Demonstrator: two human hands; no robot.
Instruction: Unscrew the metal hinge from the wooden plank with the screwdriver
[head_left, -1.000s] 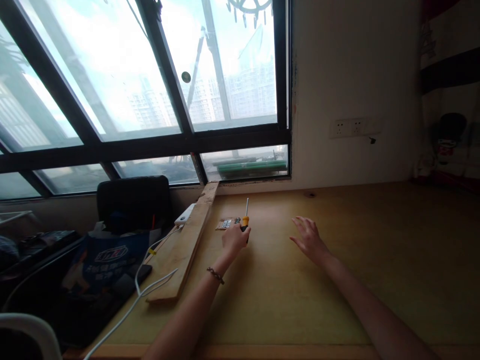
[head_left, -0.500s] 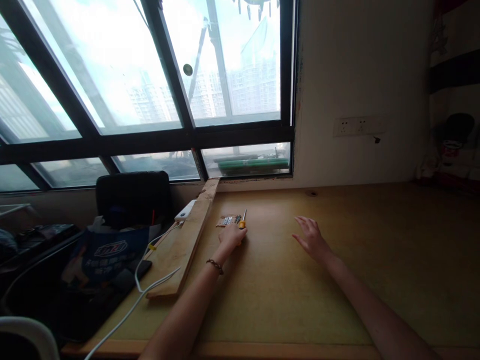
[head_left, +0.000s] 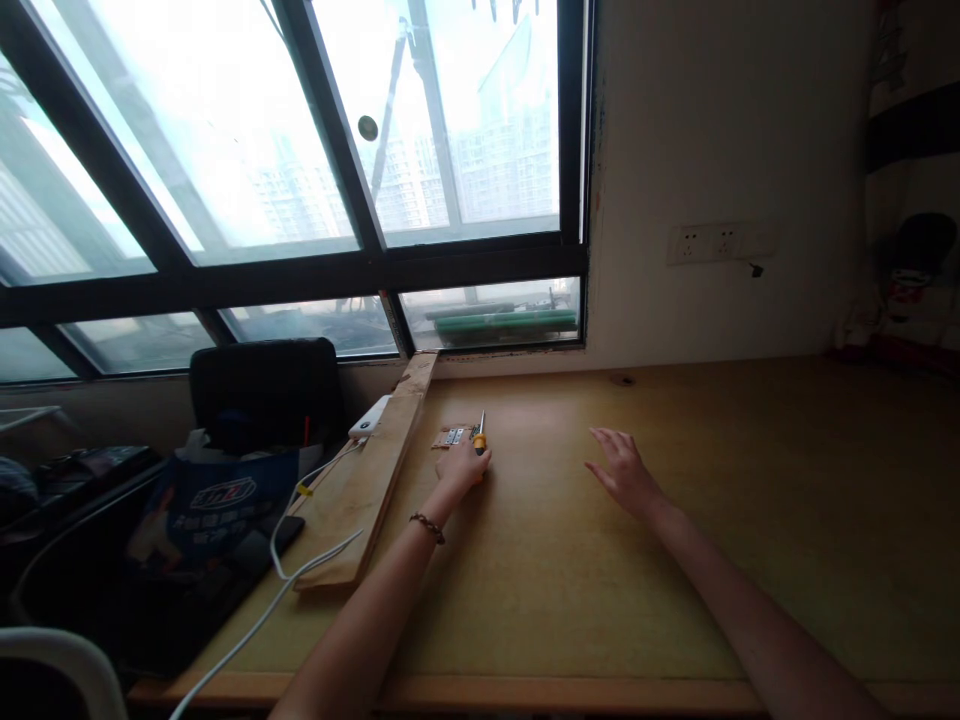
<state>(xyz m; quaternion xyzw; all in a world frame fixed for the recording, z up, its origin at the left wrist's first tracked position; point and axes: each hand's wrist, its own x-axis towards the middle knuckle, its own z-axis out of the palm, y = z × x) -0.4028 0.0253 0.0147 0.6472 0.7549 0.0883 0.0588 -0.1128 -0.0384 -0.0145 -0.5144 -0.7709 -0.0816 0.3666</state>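
Observation:
My left hand (head_left: 463, 464) is closed around a screwdriver (head_left: 480, 440) with a yellow and dark handle. Its metal shaft points away from me toward the window, and the hand hides part of the handle. Just beyond the fingers lies a small wooden piece with a metal hinge (head_left: 454, 436) on it. Some small dark pieces, perhaps screws, sit beside the hinge, partly covered by the screwdriver. My right hand (head_left: 624, 470) hovers over the table to the right, fingers stretched and thumb apart, holding nothing.
A long wooden board (head_left: 375, 470) lies along the left part of the table (head_left: 570, 600). A white power strip (head_left: 370, 418) and a white cable (head_left: 281, 590) rest by it. Left of the table are a black chair (head_left: 262, 385) and a blue bag (head_left: 217, 500). Windows stand behind.
The screwdriver has swung slightly, its tip now a little further left and more upright in view. My right hand stays almost where it was, and the view has shifted slightly.

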